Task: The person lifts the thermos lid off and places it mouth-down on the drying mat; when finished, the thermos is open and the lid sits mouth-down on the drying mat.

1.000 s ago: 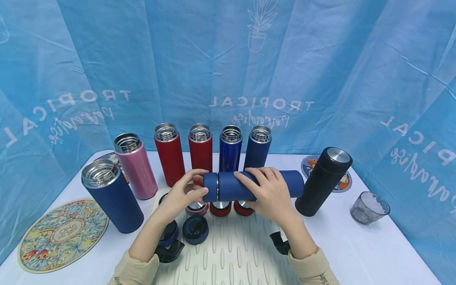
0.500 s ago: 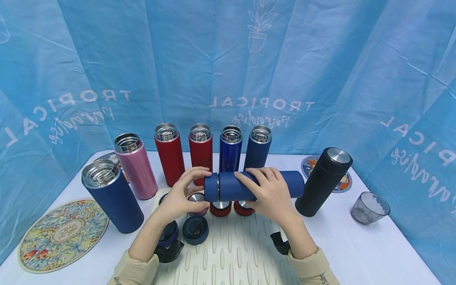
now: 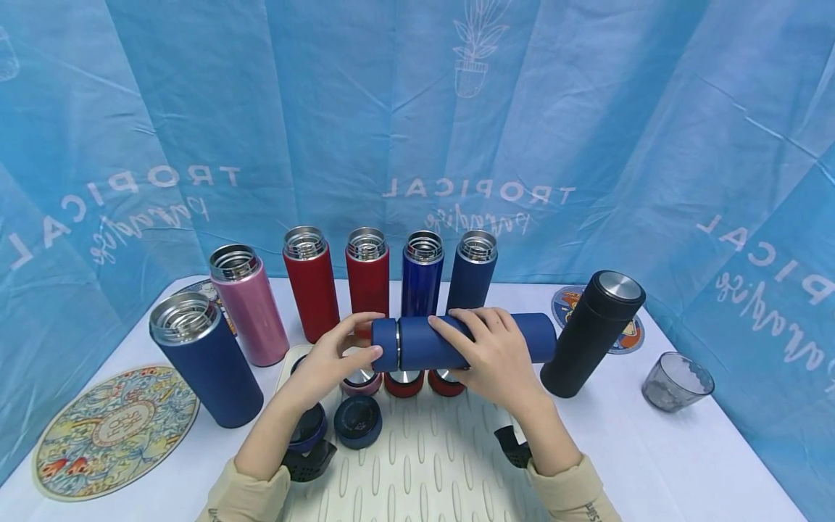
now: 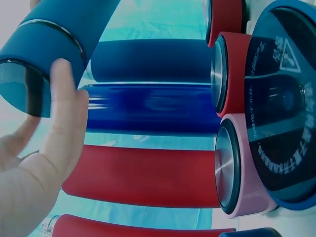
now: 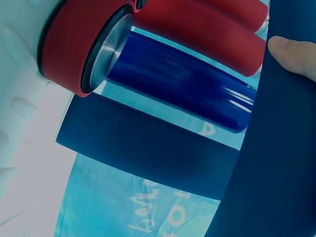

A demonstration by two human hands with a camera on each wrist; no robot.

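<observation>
A matte blue thermos (image 3: 420, 344) lies horizontally above the pale ridged mat, its lid (image 3: 385, 345) pointing left. My right hand (image 3: 493, 355) grips its body from above, fingers across the top. With thumb and fingers, my left hand (image 3: 326, 366) holds the lid end; in the left wrist view fingertips lie against the lid (image 4: 37, 47). A silver ring shows between lid and body. Beneath the thermos are two red lids (image 3: 404, 384) and a pink lid (image 3: 361, 383), partly covered. A dark blue lid (image 3: 358, 420) sits nearer, below my left hand.
Lidless bottles stand behind: pink (image 3: 251, 312), two red (image 3: 312, 293), glossy blue (image 3: 421, 283), and dark blue (image 3: 471, 279). Another lidless blue bottle (image 3: 212, 370) is at left. To the right stand a capped black thermos (image 3: 580, 348) and a glass (image 3: 675, 384).
My left thumb dropped lower on the lid half a second ago and is now higher on it again, with the hand turned slightly. The right hand and thermos stay almost still.
</observation>
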